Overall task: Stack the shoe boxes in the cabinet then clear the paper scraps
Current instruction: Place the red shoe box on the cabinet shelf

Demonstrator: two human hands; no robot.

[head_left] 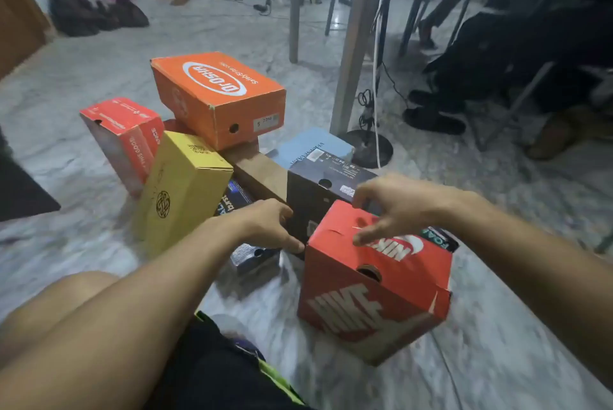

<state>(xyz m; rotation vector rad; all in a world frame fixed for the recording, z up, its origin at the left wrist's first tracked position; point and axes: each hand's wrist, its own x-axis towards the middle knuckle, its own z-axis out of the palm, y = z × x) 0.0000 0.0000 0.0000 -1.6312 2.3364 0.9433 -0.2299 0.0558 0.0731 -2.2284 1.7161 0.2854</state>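
The right hand (391, 207) hovers over the red Nike box (374, 280), fingers loosely curled and holding nothing, a fingertip near its creased cardboard lid; the left hand (268, 225) rests straight fingers at that box's left top corner, against the black box (318, 197) behind. Beyond the Nike box, on the marbled floor (83, 237), a matte yellow box (180, 190) leans tilted, and a glossy orange box (217, 96) tops the pile.

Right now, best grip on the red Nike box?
Probably both hands, one on each long side. The red Nike box sits tilted on the floor, end panel toward the wearer. The right hand is over its lid; the left hand is at its left edge. Come from above and lift level.
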